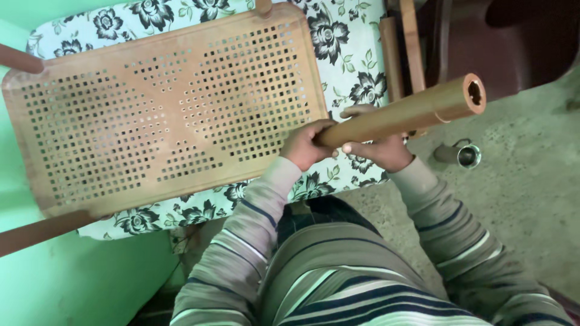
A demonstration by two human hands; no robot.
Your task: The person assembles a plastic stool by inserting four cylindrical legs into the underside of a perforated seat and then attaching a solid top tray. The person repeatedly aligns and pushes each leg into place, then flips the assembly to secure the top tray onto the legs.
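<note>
A brown plastic tube (417, 108), hollow at its near end, slants up to the right. My left hand (305, 147) grips its lower end and my right hand (380, 148) holds it just beside that. The tube's lower end meets the corner of a brown perforated plastic panel (163, 108). The panel lies flat on a white cloth with black flowers (344, 54).
A small metal cup (468, 156) lies on its side on the grey floor at right. Wooden slats (402, 48) and a dark red chair (507, 42) stand behind it. A green wall (72, 284) runs along the left. Two brown legs (21, 59) stick out at the panel's left.
</note>
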